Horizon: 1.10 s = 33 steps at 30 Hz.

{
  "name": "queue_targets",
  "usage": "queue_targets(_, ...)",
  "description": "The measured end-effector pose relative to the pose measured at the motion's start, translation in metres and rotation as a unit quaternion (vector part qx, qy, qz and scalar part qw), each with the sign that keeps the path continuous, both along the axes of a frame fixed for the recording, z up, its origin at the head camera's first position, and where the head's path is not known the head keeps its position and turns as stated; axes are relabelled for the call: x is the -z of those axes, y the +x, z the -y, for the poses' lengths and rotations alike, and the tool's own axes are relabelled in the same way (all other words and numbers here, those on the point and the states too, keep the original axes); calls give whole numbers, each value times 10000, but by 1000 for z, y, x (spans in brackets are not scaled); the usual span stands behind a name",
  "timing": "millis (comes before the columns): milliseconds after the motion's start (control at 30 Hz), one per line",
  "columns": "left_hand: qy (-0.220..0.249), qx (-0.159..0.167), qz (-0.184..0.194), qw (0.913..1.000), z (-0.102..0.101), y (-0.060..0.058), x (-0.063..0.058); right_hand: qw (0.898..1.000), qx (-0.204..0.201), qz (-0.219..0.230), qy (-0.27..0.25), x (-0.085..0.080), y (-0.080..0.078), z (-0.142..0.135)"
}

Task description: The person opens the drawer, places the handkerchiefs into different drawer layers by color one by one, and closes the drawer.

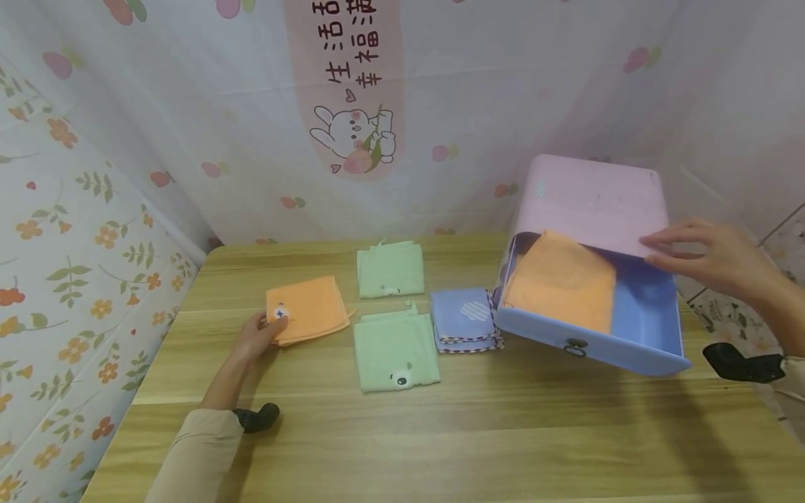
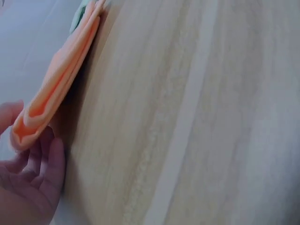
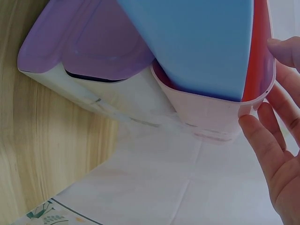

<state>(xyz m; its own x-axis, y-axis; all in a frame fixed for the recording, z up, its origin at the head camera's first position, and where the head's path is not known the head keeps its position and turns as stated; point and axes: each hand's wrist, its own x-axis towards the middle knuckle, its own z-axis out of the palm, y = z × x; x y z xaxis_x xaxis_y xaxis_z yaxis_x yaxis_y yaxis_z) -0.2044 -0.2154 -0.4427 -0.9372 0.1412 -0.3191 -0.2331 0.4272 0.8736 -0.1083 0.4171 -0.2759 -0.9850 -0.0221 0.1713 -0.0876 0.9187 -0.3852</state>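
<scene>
My left hand (image 1: 254, 337) pinches the left edge of a folded orange towel (image 1: 311, 307), thumb on top and fingers underneath. In the left wrist view the towel's layered fold (image 2: 58, 86) shows between thumb and fingers. At the right, my right hand (image 1: 723, 258) holds the side rim of a pink drawer cabinet (image 1: 597, 199). Its blue drawer (image 1: 648, 314), with a ring pull, stands pulled out. Another orange towel (image 1: 562, 286) lies inside on the left. In the right wrist view, fingers curl about the pink rim (image 3: 220, 105), and purple drawers (image 3: 103, 42) appear beside the blue one.
Two folded green towels (image 1: 391, 269) lie mid-table, one behind the other. Folded blue towels (image 1: 462, 318) with checked trim sit just left of the cabinet. A patterned curtain (image 1: 472, 105) hangs behind the wooden table (image 1: 440, 447).
</scene>
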Motion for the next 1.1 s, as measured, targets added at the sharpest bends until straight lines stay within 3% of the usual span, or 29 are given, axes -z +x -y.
queue_targets(200,-161,-240,-138,9995,-5,-3,1,9999,-63,-74,-42,0,1,1)
queue_targets(433,16,-646,-128,9978,-7,-3,3,9999,-69,-32,150,1,-1,2)
queue_targets(733,-36,-711,-187,9973,-9,-5,0,10000,20,68,15,-1,0,0)
queue_targets(1100,203,-731,57,9971,-8,-6,3,10000,12,16,20,-1,0,0)
